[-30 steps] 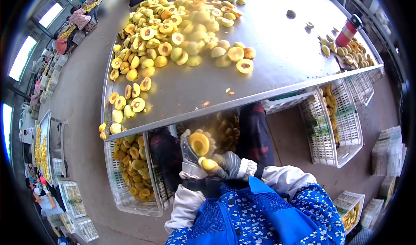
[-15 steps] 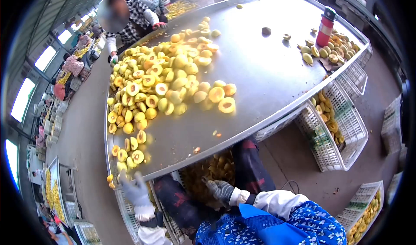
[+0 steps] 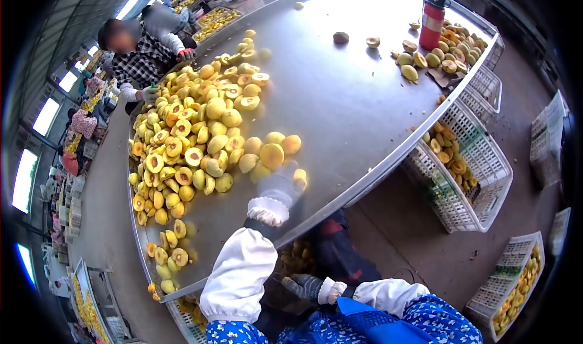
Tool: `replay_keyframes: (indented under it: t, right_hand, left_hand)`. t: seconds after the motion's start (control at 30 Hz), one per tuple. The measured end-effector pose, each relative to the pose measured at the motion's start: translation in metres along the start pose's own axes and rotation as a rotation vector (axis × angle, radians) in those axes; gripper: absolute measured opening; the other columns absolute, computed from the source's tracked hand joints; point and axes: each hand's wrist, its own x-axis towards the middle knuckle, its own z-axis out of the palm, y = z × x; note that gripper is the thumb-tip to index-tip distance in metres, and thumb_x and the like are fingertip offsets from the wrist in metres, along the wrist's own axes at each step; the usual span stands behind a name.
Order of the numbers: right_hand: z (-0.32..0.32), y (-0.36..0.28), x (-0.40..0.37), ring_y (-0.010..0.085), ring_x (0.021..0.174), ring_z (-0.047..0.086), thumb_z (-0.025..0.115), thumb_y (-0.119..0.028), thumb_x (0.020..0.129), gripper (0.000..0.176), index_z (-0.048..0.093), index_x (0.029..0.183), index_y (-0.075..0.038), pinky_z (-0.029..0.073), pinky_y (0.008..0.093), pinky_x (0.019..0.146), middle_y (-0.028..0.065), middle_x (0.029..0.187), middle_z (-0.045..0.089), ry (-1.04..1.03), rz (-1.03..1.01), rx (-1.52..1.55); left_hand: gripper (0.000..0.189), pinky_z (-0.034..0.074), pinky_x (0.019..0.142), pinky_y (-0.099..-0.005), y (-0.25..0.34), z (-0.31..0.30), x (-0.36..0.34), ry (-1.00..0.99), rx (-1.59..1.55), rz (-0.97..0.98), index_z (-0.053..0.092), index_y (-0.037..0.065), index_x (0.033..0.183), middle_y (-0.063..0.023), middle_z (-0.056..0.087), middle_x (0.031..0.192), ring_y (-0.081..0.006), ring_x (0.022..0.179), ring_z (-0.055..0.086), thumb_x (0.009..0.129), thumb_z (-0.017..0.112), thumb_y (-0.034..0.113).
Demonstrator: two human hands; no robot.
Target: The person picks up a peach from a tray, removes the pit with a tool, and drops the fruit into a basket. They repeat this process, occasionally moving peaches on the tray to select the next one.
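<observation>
My left hand (image 3: 278, 187), in a pale glove and smeared by motion, reaches over the metal table (image 3: 340, 131) to the near edge of a heap of halved yellow peaches (image 3: 200, 125). One peach half (image 3: 300, 178) is right at its fingertips. Below the table's front edge, close to my lap, is my right hand (image 3: 303, 287) in a grey knitted glove. Its fingers are curled closed, and what they hold, if anything, I cannot make out. Beyond it, under the table, peach halves (image 3: 296, 258) show in shadow, partly hidden by the tabletop.
A red bottle (image 3: 432, 22) stands among more peaches (image 3: 452, 52) at the far right corner. White plastic crates (image 3: 486, 189) with fruit sit on the floor to the right. Across the heap a person in a checked shirt (image 3: 143, 55) works with gloved hands at the table's edge.
My left hand has swung up from the table's near left corner to the heap's front. My right hand has dropped slightly lower. The view has shifted; the person opposite has moved their hands.
</observation>
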Motion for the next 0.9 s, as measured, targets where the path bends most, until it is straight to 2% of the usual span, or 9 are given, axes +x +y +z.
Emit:
replay_keyframes:
  t: [0.17, 0.3, 0.43, 0.5, 0.57, 0.6, 0.63, 0.7, 0.9]
  right_hand:
    - [0.008, 0.002, 0.011, 0.0390, 0.102, 0.055, 0.035, -0.032, 0.097, 0.040, 0.051, 0.122, -0.005, 0.045, 0.0408, 0.086, 0.0254, 0.111, 0.056, -0.082, 0.088, 0.024]
    - [-0.037, -0.048, -0.001, 0.0395, 0.091, 0.059, 0.043, -0.040, 0.094, 0.042, 0.058, 0.105, -0.002, 0.045, 0.0418, 0.078, 0.0233, 0.095, 0.062, 0.096, 0.232, 0.241]
    - [-0.046, -0.067, -0.007, 0.0390, 0.081, 0.060, 0.043, -0.034, 0.095, 0.036, 0.057, 0.103, -0.003, 0.046, 0.0405, 0.070, 0.0222, 0.089, 0.062, 0.262, 0.038, 0.286]
    - [-0.062, -0.096, -0.005, 0.0372, 0.075, 0.060, 0.042, -0.028, 0.096, 0.030, 0.056, 0.106, -0.003, 0.047, 0.0386, 0.064, 0.0213, 0.085, 0.061, 0.220, 0.094, 0.465]
    - [-0.057, -0.092, 0.002, 0.0368, 0.068, 0.058, 0.042, -0.021, 0.096, 0.025, 0.055, 0.107, -0.003, 0.045, 0.0407, 0.055, 0.0199, 0.078, 0.057, 0.271, -0.147, 0.310]
    - [-0.068, -0.109, 0.001, 0.0342, 0.072, 0.060, 0.051, -0.003, 0.083, 0.025, 0.055, 0.107, 0.002, 0.050, 0.0366, 0.064, 0.0213, 0.098, 0.057, 0.236, -0.312, -0.156]
    - [-0.073, -0.123, -0.001, 0.0351, 0.070, 0.059, 0.048, -0.005, 0.084, 0.026, 0.053, 0.109, 0.002, 0.050, 0.0386, 0.061, 0.0208, 0.096, 0.056, 0.264, -0.325, -0.266]
    - [-0.060, -0.122, 0.010, 0.0372, 0.056, 0.056, 0.043, -0.029, 0.094, 0.026, 0.051, 0.096, -0.005, 0.042, 0.0468, 0.048, 0.0202, 0.063, 0.054, 0.354, -0.252, -0.078]
    - [-0.042, -0.126, 0.021, 0.0380, 0.054, 0.055, 0.043, -0.032, 0.094, 0.028, 0.049, 0.094, -0.006, 0.041, 0.0475, 0.048, 0.0197, 0.058, 0.053, 0.415, -0.191, -0.254]
  left_hand:
    - [0.043, 0.048, 0.078, -0.0441, -0.021, -0.013, -0.043, -0.082, -0.340, -0.161, 0.049, 0.013, 0.113, -0.0156, 0.061, 0.104, -0.0351, 0.093, 0.059, 0.079, 0.059, 0.037]
    - [0.033, 0.052, 0.063, -0.0384, -0.083, -0.033, -0.102, 0.012, -1.450, -0.370, 0.052, 0.009, 0.111, -0.0105, 0.060, 0.077, -0.0248, 0.066, 0.062, 0.082, 0.059, 0.023]
    - [0.043, 0.052, 0.059, -0.0334, -0.105, -0.018, -0.193, 0.213, -2.359, -0.283, 0.054, 0.004, 0.111, -0.0147, 0.061, 0.082, -0.0273, 0.067, 0.061, 0.087, 0.051, 0.040]
    - [0.048, 0.052, 0.061, -0.0332, -0.094, -0.007, -0.225, 0.381, -2.512, -0.327, 0.056, 0.002, 0.109, -0.0172, 0.062, 0.086, -0.0287, 0.071, 0.062, 0.088, 0.050, 0.044]
    - [0.051, 0.055, 0.060, -0.0375, -0.086, 0.009, -0.247, 0.470, -2.517, -0.385, 0.056, 0.002, 0.104, -0.0185, 0.063, 0.088, -0.0302, 0.072, 0.064, 0.089, 0.046, 0.050]
    - [0.051, 0.055, 0.061, -0.0378, -0.081, 0.023, -0.261, 0.546, -2.418, -0.381, 0.055, 0.002, 0.105, -0.0187, 0.063, 0.089, -0.0307, 0.073, 0.064, 0.089, 0.046, 0.049]
    - [0.051, 0.055, 0.062, -0.0381, -0.074, 0.027, -0.262, 0.607, -2.308, -0.352, 0.053, 0.001, 0.106, -0.0188, 0.063, 0.090, -0.0311, 0.074, 0.064, 0.089, 0.046, 0.049]
    - [0.046, 0.054, 0.065, -0.0373, -0.064, 0.028, -0.268, 0.652, -2.252, -0.318, 0.051, 0.000, 0.108, -0.0178, 0.062, 0.090, -0.0302, 0.074, 0.063, 0.091, 0.043, 0.042]
    - [0.049, 0.053, 0.070, -0.0369, -0.054, 0.058, -0.268, 0.767, -2.091, -0.422, 0.052, 0.001, 0.109, -0.0148, 0.061, 0.088, -0.0270, 0.079, 0.062, 0.088, 0.044, 0.044]
